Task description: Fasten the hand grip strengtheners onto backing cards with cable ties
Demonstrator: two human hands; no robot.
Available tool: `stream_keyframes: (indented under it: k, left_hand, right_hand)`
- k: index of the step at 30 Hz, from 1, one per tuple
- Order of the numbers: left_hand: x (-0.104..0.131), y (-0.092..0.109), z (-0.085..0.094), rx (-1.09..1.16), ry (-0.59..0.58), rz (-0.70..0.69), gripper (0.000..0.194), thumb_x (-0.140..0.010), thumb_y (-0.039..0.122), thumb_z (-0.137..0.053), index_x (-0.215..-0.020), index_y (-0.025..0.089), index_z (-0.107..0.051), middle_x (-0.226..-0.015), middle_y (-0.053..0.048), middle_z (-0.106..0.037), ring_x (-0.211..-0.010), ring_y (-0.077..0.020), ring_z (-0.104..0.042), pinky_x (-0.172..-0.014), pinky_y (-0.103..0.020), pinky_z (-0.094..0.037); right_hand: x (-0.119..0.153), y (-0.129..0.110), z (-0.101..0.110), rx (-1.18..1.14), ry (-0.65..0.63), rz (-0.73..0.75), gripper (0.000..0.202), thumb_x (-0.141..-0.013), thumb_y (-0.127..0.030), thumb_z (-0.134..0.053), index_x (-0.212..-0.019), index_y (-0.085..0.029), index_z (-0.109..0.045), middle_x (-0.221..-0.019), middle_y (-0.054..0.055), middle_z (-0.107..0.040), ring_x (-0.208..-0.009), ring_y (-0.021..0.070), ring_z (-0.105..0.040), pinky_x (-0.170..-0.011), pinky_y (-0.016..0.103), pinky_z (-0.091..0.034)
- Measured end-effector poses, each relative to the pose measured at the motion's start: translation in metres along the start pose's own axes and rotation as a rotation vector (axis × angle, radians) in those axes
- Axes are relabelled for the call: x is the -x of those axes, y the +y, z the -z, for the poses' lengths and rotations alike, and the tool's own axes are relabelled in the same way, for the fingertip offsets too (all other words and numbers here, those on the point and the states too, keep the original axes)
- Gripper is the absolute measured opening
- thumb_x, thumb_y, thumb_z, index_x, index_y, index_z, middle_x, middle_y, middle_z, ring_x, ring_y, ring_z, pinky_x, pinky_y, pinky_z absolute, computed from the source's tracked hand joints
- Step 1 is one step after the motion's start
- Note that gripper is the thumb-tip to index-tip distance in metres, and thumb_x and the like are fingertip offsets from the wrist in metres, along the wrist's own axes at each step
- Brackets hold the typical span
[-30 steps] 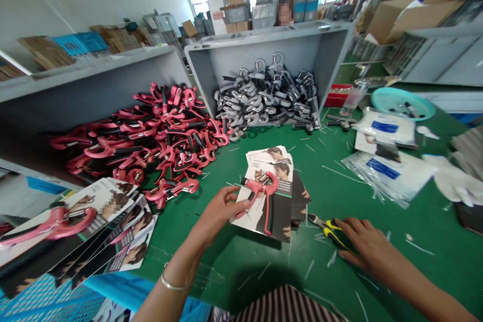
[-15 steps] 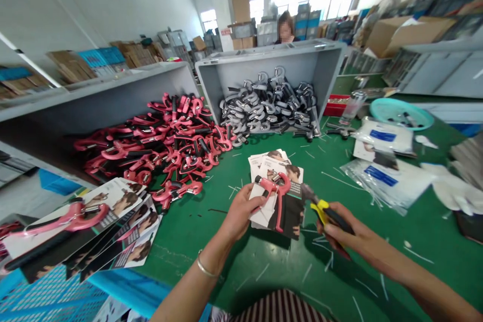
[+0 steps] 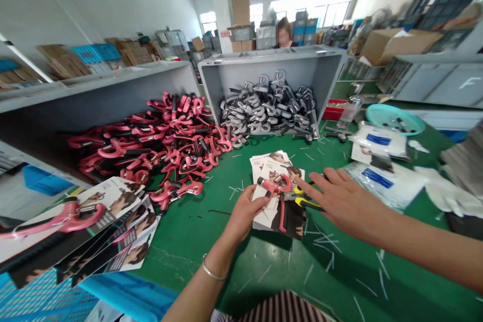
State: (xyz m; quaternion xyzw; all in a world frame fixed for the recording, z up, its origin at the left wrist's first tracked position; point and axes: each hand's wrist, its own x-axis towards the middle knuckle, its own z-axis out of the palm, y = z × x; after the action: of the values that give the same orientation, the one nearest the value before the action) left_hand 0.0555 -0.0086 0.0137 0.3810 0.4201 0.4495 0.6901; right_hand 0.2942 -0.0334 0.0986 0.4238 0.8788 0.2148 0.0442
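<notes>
My left hand [image 3: 245, 211] grips the lower left of a printed card [image 3: 292, 219] with its thumb on top. A pink hand tool [image 3: 281, 183], with a curved head, metal pin and black end, lies against that card. Beneath it are more cards [image 3: 269, 157] on the green table. My right hand [image 3: 335, 201] is open, fingers stretched and spread, just right of the card. Yellow-and-black-handled pliers [image 3: 307, 204] reach from beside its thumb onto the card, jaws by the pink tool; whether the palm bears them is hidden.
A grey crate [image 3: 181, 73] at left spills pink tools [image 3: 181, 146]. Another grey crate [image 3: 328, 80] holds grey tools [image 3: 260, 105]. Finished-looking carded tools [image 3: 75, 216] lie at lower left. Plastic-bagged packs [image 3: 381, 141], a turquoise tray [image 3: 418, 123] and white tie scraps [image 3: 328, 239] are at right.
My right hand has opened from its grip around the pliers and stretched its fingers. The pliers have moved left onto the card. My left hand still holds the card.
</notes>
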Motion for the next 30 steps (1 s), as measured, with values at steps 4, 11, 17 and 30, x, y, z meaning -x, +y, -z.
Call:
stream_keyframes:
  k: [4,11,17,30]
  left_hand:
    - [0.0,-0.004,0.003,-0.001,-0.004,-0.022,0.043,-0.071,0.024,-0.071,-0.111,0.015,-0.058,-0.084,-0.002,-0.069,-0.06,-0.0117,-0.062,-0.054,-0.02,-0.045]
    - [-0.001,-0.002,0.005,0.072,-0.008,-0.017,0.043,-0.068,0.025,-0.075,-0.107,0.013,-0.061,-0.089,-0.005,-0.071,-0.064,-0.0128,-0.063,-0.057,-0.021,-0.046]
    - [0.009,-0.009,-0.005,0.227,0.11,-0.105,0.042,-0.073,0.024,-0.073,-0.112,0.014,-0.06,-0.105,-0.009,-0.071,-0.08,-0.0164,-0.068,-0.069,-0.025,-0.051]
    - [0.012,-0.027,-0.021,0.194,0.415,-0.382,0.047,-0.087,0.031,-0.066,-0.13,0.022,-0.049,-0.135,-0.01,-0.058,-0.124,-0.0235,-0.056,-0.105,-0.039,-0.042]
  right_hand:
    - [-0.011,-0.003,0.001,-0.051,-0.077,-0.001,0.048,-0.082,-0.021,-0.063,-0.129,-0.02,-0.057,-0.098,0.012,-0.065,-0.088,0.0309,-0.058,-0.072,0.041,-0.048]
    - [-0.004,0.009,-0.029,-0.368,-0.229,-0.088,0.03,-0.088,-0.023,-0.057,-0.118,-0.023,-0.057,-0.098,0.007,-0.068,-0.076,0.0235,-0.067,-0.063,0.032,-0.049]
    - [0.021,-0.018,-0.043,-0.662,-0.164,-0.142,0.042,-0.092,-0.022,-0.049,-0.134,-0.025,-0.049,-0.128,0.009,-0.062,-0.102,0.0242,-0.066,-0.086,0.039,-0.053]
    - [0.024,-0.073,-0.056,-0.529,0.031,-0.309,0.072,-0.092,-0.021,-0.051,-0.157,-0.023,-0.02,-0.127,0.014,-0.057,-0.108,0.0302,-0.054,-0.094,0.05,-0.048]
